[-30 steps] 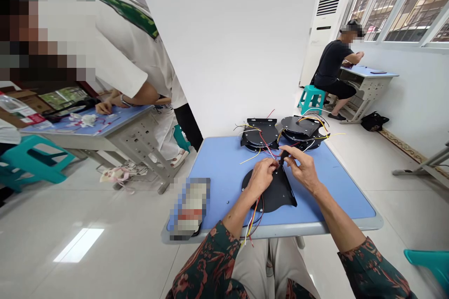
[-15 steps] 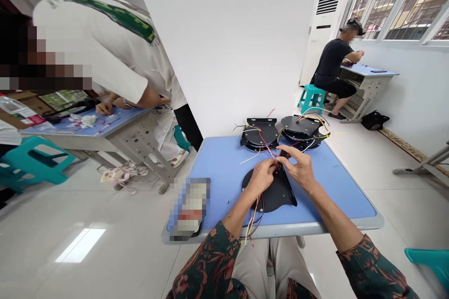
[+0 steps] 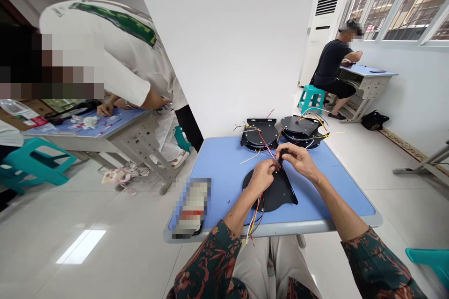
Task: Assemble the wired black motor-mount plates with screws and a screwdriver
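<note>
A black metal plate, rounded on one side and with a raised straight edge on the right, lies on the blue desk in front of me. My left hand rests over its upper left part, fingertips pinched near the far corner; what they pinch is too small to make out. My right hand is closed around a short black screwdriver, held upright over that same corner, close to the left fingertips. Red, yellow, white and dark wires come out under my left wrist and hang over the desk's front edge.
Two stacks of similar black plates with wires, a left stack and a right stack, stand at the desk's back. A phone lies front left, near a tiny screw. Other people work at a left desk and a far desk.
My right hand has turned and its fingers have closed around the screwdriver, which now stands more upright. My left hand stays nearly in place. The person at left has shifted slightly.
</note>
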Demonstrator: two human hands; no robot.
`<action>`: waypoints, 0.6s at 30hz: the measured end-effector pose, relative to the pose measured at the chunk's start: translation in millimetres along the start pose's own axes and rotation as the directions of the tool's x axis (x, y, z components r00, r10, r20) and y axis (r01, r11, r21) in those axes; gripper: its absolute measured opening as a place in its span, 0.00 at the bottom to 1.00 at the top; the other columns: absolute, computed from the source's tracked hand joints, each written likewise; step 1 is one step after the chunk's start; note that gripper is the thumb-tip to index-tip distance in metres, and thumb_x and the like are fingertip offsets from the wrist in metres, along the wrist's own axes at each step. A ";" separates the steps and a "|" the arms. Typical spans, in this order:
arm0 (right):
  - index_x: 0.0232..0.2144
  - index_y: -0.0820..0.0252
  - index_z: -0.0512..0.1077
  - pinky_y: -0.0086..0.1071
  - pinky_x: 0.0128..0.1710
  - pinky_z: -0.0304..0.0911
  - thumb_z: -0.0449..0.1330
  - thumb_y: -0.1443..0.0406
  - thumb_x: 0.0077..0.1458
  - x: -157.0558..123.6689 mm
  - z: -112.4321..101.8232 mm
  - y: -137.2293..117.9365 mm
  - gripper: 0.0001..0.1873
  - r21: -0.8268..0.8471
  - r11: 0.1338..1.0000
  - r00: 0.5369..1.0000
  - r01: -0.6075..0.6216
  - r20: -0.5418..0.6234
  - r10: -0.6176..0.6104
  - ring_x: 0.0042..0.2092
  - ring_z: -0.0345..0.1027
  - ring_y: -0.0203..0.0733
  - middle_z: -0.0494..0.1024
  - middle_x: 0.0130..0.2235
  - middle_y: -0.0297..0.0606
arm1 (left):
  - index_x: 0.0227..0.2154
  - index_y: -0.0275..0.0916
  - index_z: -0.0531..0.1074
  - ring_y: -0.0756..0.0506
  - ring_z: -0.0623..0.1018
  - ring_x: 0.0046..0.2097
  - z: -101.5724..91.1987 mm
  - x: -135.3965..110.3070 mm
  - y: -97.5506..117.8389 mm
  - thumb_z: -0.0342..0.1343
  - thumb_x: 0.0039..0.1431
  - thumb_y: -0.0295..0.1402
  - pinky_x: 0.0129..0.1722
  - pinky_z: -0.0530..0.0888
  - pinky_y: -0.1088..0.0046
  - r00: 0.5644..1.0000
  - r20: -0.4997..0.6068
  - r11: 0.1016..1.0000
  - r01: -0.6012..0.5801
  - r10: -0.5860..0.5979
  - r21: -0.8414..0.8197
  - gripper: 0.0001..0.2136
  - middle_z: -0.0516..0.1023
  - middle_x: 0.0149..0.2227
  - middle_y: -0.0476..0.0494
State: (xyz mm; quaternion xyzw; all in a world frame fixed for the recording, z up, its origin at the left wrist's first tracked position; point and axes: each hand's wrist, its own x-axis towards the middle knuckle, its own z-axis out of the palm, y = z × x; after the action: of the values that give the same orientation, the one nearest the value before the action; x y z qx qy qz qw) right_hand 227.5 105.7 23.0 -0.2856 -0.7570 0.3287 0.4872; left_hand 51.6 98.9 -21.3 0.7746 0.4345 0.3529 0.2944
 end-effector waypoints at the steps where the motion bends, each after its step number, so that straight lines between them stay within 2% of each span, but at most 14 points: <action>1: 0.41 0.57 0.75 0.34 0.36 0.70 0.60 0.49 0.63 2.9 -1.1 -0.3 0.18 0.024 1.000 0.999 -0.013 0.042 0.012 0.34 0.71 0.39 0.77 0.34 0.36 | 0.35 0.38 0.76 0.44 0.78 0.44 -0.1 -0.1 0.2 0.48 0.57 0.18 0.50 0.73 0.67 1.000 0.003 1.000 -0.006 0.006 0.014 0.13 0.82 0.40 0.44; 5: 0.44 0.57 0.75 0.32 0.30 0.70 0.59 0.47 0.63 14.1 0.8 0.2 0.21 0.077 0.992 0.964 -0.100 0.255 0.077 0.31 0.70 0.38 0.76 0.35 0.36 | 0.35 0.36 0.76 0.43 0.79 0.45 -1.4 -0.5 2.2 0.47 0.59 0.19 0.50 0.73 0.66 1.000 0.030 1.000 -0.007 0.007 0.002 0.13 0.81 0.40 0.42; 7: 0.47 0.57 0.75 0.30 0.27 0.69 0.57 0.46 0.64 15.3 3.8 1.6 0.24 0.108 0.988 0.956 -0.106 0.283 0.072 0.30 0.69 0.37 0.75 0.36 0.36 | 0.35 0.36 0.76 0.44 0.79 0.44 -2.1 -1.2 3.9 0.48 0.59 0.19 0.49 0.73 0.68 1.000 0.024 0.999 0.015 -0.015 -0.031 0.12 0.81 0.39 0.43; 10: 0.48 0.58 0.74 0.32 0.33 0.71 0.57 0.46 0.64 10.2 4.8 3.3 0.24 0.114 0.993 0.984 -0.039 0.176 0.018 0.35 0.71 0.39 0.75 0.36 0.38 | 0.35 0.35 0.77 0.45 0.79 0.38 -2.3 -2.4 6.3 0.52 0.58 0.21 0.45 0.74 0.70 0.999 0.013 0.997 0.047 -0.046 -0.061 0.09 0.81 0.35 0.45; 13: 0.48 0.57 0.75 0.36 0.40 0.71 0.57 0.48 0.65 3.3 1.7 3.2 0.22 0.086 0.996 0.994 -0.003 0.110 -0.007 0.39 0.72 0.42 0.77 0.38 0.39 | 0.33 0.36 0.77 0.46 0.78 0.36 -1.3 -2.6 6.6 0.55 0.60 0.25 0.43 0.73 0.71 1.000 -0.005 0.998 0.026 -0.026 -0.055 0.06 0.81 0.33 0.46; 15: 0.49 0.56 0.76 0.37 0.42 0.70 0.57 0.49 0.66 1.2 0.9 3.0 0.21 0.024 1.000 0.999 0.006 0.051 -0.007 0.41 0.73 0.42 0.78 0.40 0.40 | 0.31 0.37 0.77 0.46 0.78 0.37 -0.2 -1.7 5.4 0.54 0.62 0.25 0.44 0.72 0.71 1.000 -0.025 0.999 -0.003 0.002 -0.042 0.08 0.81 0.33 0.46; 18: 0.46 0.56 0.78 0.37 0.42 0.69 0.61 0.51 0.63 1.7 4.5 4.1 0.18 -0.145 0.989 0.994 0.015 -0.109 -0.031 0.39 0.72 0.42 0.79 0.40 0.39 | 0.29 0.37 0.77 0.46 0.78 0.38 1.3 0.3 3.1 0.53 0.63 0.23 0.45 0.72 0.71 0.999 -0.035 0.999 -0.017 0.016 -0.041 0.10 0.81 0.33 0.46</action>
State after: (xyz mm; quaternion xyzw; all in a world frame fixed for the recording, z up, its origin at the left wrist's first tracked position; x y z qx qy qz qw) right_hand 223.2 108.5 19.4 -0.3291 -0.7538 0.2513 0.5102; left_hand 54.2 97.7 -19.6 0.7655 0.4257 0.3779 0.2999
